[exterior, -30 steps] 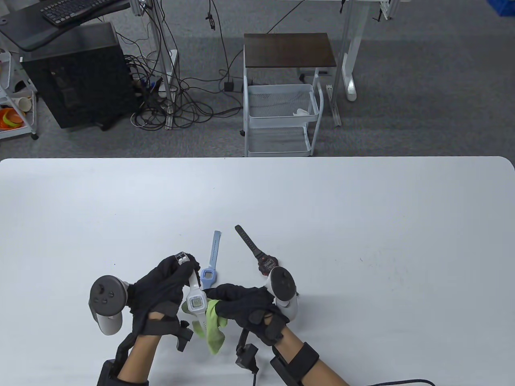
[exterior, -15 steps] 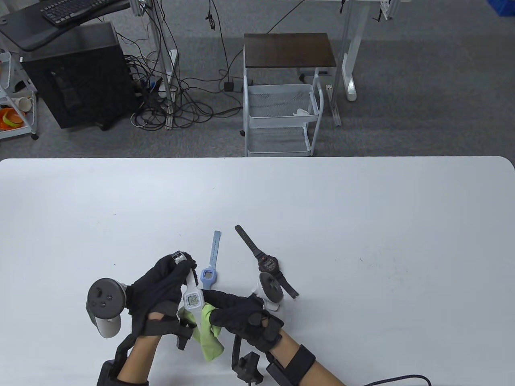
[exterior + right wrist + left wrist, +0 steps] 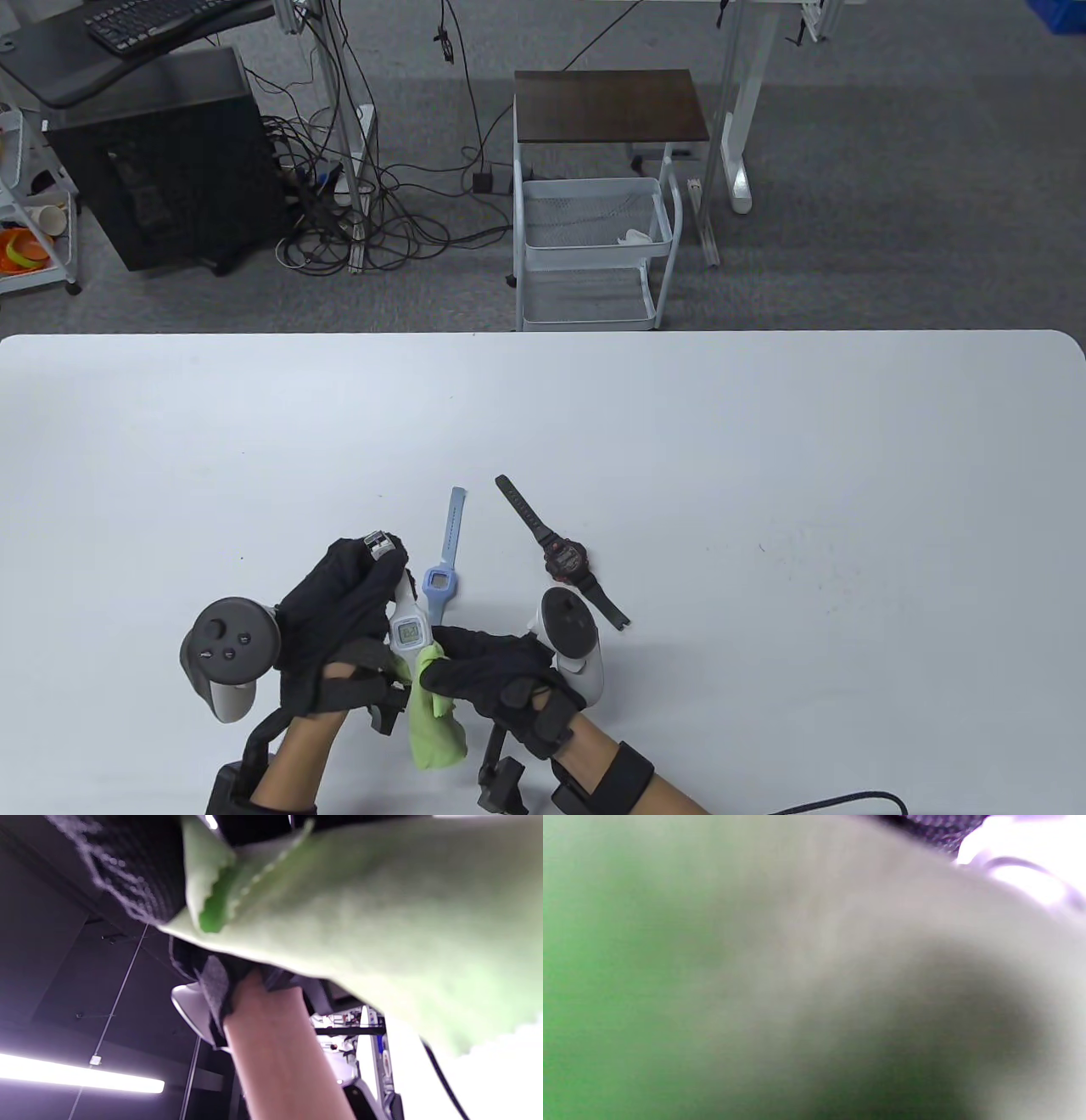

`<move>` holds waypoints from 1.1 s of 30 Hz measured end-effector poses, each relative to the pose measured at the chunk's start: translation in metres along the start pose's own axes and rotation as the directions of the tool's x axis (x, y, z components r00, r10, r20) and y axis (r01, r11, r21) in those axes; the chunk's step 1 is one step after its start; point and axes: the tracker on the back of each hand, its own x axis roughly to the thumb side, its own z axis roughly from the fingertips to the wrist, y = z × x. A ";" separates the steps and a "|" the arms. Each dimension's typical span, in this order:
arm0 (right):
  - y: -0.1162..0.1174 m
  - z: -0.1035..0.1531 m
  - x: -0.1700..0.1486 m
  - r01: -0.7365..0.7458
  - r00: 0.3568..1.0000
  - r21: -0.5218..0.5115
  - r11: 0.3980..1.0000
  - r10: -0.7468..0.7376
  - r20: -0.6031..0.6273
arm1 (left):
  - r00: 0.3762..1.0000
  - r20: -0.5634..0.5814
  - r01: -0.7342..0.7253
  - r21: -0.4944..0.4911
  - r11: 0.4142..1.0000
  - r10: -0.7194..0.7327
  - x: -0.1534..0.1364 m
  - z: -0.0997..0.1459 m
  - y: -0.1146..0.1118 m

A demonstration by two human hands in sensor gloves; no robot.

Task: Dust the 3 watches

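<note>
white plastic digital watch point(image 3: 408, 630) clamped in left hand point(image 3: 344, 607) | green microfibre cloth point(image 3: 434, 722), pinched in right hand point(image 3: 488, 671), now drawn to the case's 6 o'clock | first watch mid-dusting; two remain on surface point(image 3: 764, 475)

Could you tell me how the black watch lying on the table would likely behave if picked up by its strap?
The black watch would probably droop, since its thin strap looks flexible. The chunky case would likely hang lowest. Lying flat, it seems unlikely to roll.

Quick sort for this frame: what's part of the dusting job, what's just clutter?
Job:
white watch, held by left hand
green cloth, held by right hand
blue watch, on the table
black watch, on the table

Clutter:
cart
PC tower
keyboard
floor cables
</note>
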 end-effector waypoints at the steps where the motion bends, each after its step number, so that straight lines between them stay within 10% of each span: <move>1: 0.001 0.000 0.000 -0.005 1.000 -0.007 1.000 0.005 0.000 | 1.000 0.004 0.006 -0.002 1.000 -0.006 0.000 0.000 -0.001; 11: -0.008 0.000 0.001 -0.047 0.994 -0.171 0.984 0.063 0.092 | 0.994 -0.015 -0.108 -0.020 0.994 0.108 -0.005 -0.001 -0.002; 33: -0.014 0.000 0.001 -0.156 0.986 -0.168 0.973 0.164 0.036 | 0.989 -0.022 -0.146 -0.023 0.989 0.146 -0.008 -0.002 -0.002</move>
